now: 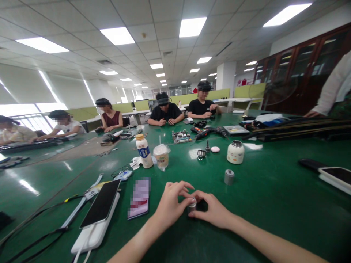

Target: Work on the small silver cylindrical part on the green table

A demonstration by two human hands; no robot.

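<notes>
A small grey metal cylinder [191, 206] with a pale top stands on the green table in front of me. My right hand [212, 210] is closed around its side, thumb and fingers bent about it. My left hand [172, 199] is closed at its upper part, with the thumb at the top and the fingers arched over. Those fingertips partly hide the cylinder. Beyond the right hand sits a grey metal cap [229, 177]. Farther back is a cream flask [235, 152] with an uncovered metal neck. A pink round disc [215, 149] lies to its left.
A phone [139, 197] and a dark-screened device [101, 202] on a white power bank lie left, near cables. A milk bottle [144, 151] and drink cup [161, 156] stand ahead. Behind are a circuit board [181, 136] and power drill [211, 132]. Several people sit around the table.
</notes>
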